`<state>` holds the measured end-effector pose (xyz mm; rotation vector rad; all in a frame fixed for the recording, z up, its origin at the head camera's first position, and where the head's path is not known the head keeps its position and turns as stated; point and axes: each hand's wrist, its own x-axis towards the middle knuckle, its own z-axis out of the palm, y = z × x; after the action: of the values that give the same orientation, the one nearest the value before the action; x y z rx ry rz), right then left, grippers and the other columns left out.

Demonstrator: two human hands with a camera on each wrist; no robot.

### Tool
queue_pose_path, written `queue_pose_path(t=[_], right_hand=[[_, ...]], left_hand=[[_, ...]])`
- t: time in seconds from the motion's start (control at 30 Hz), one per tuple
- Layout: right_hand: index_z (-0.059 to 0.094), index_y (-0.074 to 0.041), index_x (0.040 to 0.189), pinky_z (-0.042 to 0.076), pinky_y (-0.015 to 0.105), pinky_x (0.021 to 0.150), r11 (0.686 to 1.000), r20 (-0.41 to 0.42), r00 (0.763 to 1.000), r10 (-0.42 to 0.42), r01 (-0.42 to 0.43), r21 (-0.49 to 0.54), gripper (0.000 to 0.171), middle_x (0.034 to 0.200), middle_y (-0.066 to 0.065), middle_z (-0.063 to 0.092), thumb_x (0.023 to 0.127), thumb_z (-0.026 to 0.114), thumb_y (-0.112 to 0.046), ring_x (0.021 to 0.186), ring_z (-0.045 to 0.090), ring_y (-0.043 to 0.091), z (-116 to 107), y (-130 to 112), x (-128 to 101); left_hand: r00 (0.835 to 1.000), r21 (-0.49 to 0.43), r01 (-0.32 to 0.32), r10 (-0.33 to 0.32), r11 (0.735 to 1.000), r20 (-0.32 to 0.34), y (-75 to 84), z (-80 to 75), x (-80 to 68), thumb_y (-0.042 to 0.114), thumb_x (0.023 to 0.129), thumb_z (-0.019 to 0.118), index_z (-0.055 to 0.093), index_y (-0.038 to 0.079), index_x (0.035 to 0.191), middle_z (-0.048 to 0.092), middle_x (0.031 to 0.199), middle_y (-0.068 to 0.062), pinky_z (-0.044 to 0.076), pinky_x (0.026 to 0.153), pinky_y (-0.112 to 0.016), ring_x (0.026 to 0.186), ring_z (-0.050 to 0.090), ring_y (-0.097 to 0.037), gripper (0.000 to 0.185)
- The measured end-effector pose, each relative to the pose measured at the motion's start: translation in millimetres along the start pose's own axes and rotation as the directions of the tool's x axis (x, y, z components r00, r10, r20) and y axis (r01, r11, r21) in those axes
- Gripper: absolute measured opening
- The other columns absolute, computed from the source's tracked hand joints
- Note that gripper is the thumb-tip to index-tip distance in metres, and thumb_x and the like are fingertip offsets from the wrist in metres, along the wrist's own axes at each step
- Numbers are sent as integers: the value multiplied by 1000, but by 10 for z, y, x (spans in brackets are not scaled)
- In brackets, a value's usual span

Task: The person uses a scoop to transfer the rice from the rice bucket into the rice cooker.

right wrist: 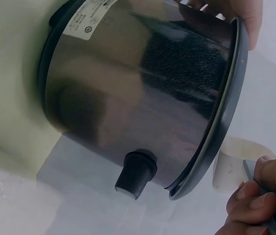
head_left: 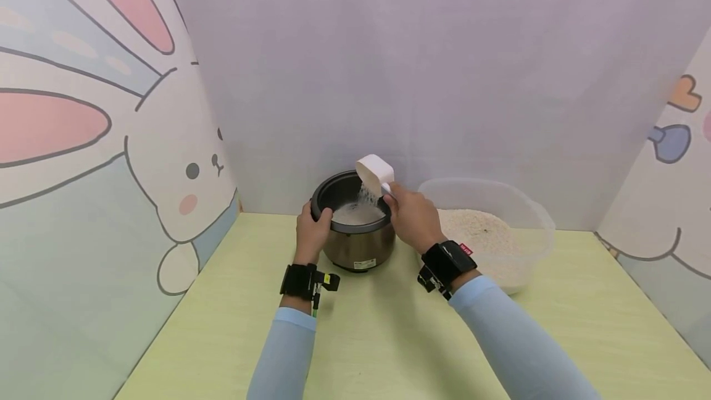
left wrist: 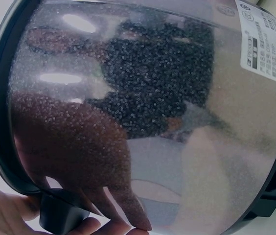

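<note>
"Both hands are occupied, is it so?"

"Yes. Left hand (head_left: 312, 233) grips the left edge of the rice cooker (head_left: 355, 252), thumb over the rim and fingers outside. Right hand (head_left: 415, 218) holds a white scoop (head_left: 378, 171) by its handle, above the cooker's right side, and the scoop is tilted to the left."

"And the arms?"

"They both reach forward over the counter (head_left: 355, 344); the right one slants inward to the left."

"What does the head view tell alone?"

"It shows white grains (head_left: 366, 195) falling from the scoop into the cooker. Inside lies something pale; grains or cloudy water, I cannot say surely."

"The wrist views add something?"

"Left wrist shows closely a printed label (left wrist: 265, 41) and a black side handle (left wrist: 59, 213), with fingers beside it. Right wrist shows another black side handle (right wrist: 137, 174), which the right hand hides from the head view."

"What else is around?"

"A clear tub (head_left: 547, 221) with rice (head_left: 480, 230) stands to the right of the cooker. Right hand and its wrist strap (head_left: 449, 262) cover part of its left side."
</note>
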<state>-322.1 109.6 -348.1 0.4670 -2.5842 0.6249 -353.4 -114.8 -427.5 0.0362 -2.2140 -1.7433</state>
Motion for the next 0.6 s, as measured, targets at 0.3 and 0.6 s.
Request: queue_pose_path(t=[0.3, 0.6], right_hand=[[63, -4, 134, 45, 47, 49, 996, -40, 998, -48, 44, -81, 35, 86, 21, 71, 106, 55, -24, 63, 64, 37, 35, 28, -33], [60, -4, 132, 47, 50, 51, 992, 22, 999, -35, 37, -118, 33, 83, 21, 69, 107, 54, -24, 66, 65, 41, 61, 76, -72]], left_hand=[[1000, 1, 7, -7, 1000, 0, 11, 7, 1, 28, 98, 54, 40, 1, 153, 54, 131, -21, 37, 82, -41, 102, 50, -32, 62], [1000, 3, 4, -4, 1000, -2, 23, 10, -12, 28, 98, 54, 41, 1, 152, 54, 128, -21, 37, 79, -40, 100, 50, -31, 62]])
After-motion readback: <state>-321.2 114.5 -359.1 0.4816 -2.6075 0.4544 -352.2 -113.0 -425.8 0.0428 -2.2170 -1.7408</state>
